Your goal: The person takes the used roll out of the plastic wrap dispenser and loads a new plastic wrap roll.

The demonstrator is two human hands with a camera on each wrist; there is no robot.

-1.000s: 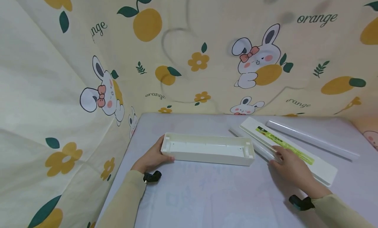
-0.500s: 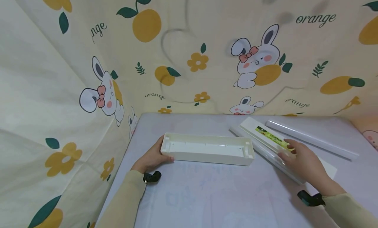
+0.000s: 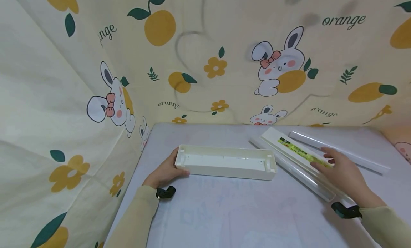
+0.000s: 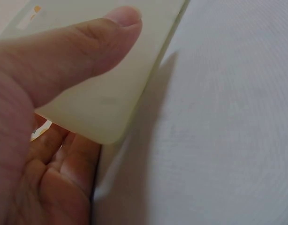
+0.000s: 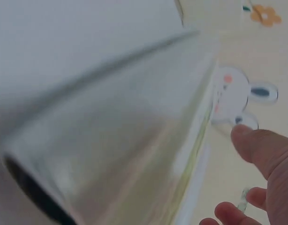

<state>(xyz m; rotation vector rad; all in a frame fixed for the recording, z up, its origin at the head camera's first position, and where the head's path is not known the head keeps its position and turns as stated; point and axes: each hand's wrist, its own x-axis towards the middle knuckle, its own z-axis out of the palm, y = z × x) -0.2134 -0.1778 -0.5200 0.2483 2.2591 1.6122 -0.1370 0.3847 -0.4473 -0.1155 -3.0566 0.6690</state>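
My left hand (image 3: pixel 165 171) grips the left end of a long white open-topped box (image 3: pixel 224 171). Its thumb (image 4: pixel 106 44) lies along the box's outer wall in the left wrist view, with the other fingers round the far side. Over at the right, my right hand (image 3: pixel 348 175) hovers above a long white lid (image 3: pixel 273 135) with a yellow-green label (image 3: pixel 293 148), fingers spread and holding nothing. Along the lid's near side lies a roll of clear plastic wrap (image 3: pixel 302 176); the right wrist view shows its hollow end (image 5: pixel 36 192), blurred.
A second clear-wrapped roll (image 3: pixel 369 164) lies behind the lid, partly covered by my right hand. The white-covered table (image 3: pixel 224 212) meets a patterned cloth wall (image 3: pixel 237 73) at the back, and another (image 3: pixel 48 126) on the left.
My right hand has moved to the right, off the near roll and lid edge, and its fingers have spread. The left hand and the box have stayed put.
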